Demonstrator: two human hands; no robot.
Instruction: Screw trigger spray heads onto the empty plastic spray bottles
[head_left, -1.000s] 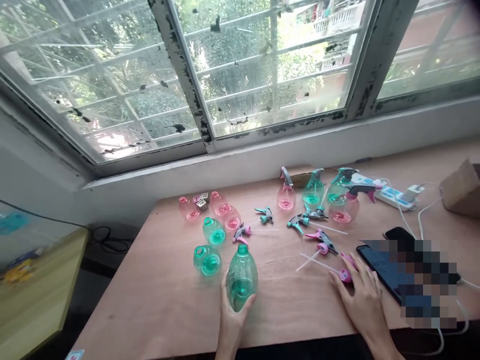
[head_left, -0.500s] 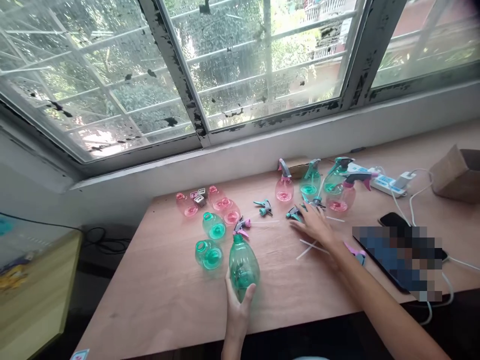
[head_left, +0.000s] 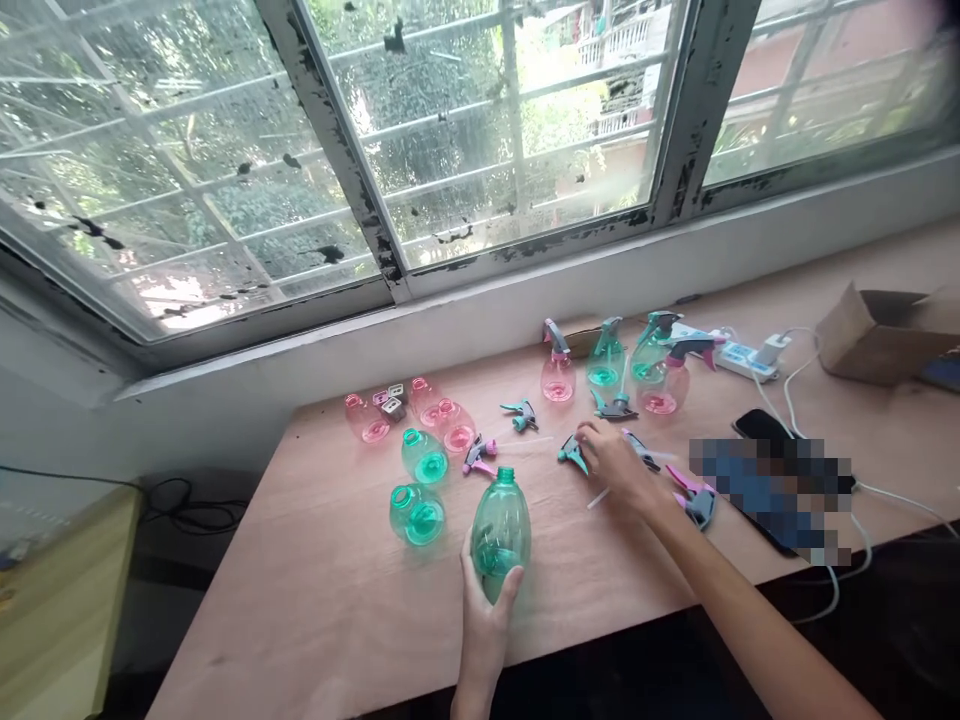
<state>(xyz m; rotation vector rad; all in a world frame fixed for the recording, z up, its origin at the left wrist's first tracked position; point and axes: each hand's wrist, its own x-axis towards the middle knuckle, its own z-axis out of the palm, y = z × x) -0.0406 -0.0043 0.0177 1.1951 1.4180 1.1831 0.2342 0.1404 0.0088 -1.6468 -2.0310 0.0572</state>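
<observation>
My left hand (head_left: pixel 487 610) is wrapped round the lower part of a clear green bottle (head_left: pixel 502 525), which has no top on and leans slightly. Farther right, my right hand (head_left: pixel 616 465) has its fingers curled down on a teal and grey trigger spray head (head_left: pixel 574 453) lying on the table; the fingertips are partly hidden. Just behind that hand lies another teal and grey spray head (head_left: pixel 613 404), and a grey one (head_left: pixel 642 450) shows beside the knuckles. A pink and grey spray head (head_left: pixel 694 497) rests close to my right forearm.
Several open green and pink bottles (head_left: pixel 417 515) lie tilted at the left. At the back stand bottles with spray heads fitted, one a pink bottle (head_left: pixel 558 378). On the right are a phone (head_left: pixel 757 425), a power strip (head_left: pixel 742 355) and a cardboard box (head_left: pixel 862 335).
My right hand has drawn its fingers in from a spread reach and curled them at the teal spray head. My left hand has raised the green bottle's neck more upright. The view has shifted slightly.
</observation>
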